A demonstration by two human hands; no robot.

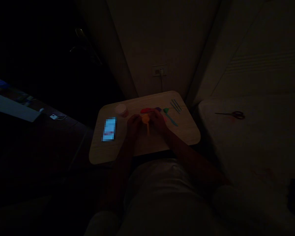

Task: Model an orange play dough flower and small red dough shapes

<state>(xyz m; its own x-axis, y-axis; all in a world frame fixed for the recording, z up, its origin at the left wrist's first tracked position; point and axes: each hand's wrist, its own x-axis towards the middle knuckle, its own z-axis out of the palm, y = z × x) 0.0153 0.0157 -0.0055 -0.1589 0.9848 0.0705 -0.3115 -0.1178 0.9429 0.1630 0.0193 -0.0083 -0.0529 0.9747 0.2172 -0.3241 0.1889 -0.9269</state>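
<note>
In dim light, an orange round piece with a thin tail sits between my two hands over the small table. My left hand grips its left edge with bent fingers. From the other side my right hand closes on its right edge. The tail hangs toward me; what the piece is made of is too dark to tell. Just beyond the hands lie a red piece and a purple piece. A pink piece shows partly beside my right hand. Right of it lies a green-headed piece with a blue stem.
A lit phone and a pale tub are on the table's left side. Several thin sticks lie at the back right. Scissors rest on the pale surface at right. A cord hangs from the wall socket.
</note>
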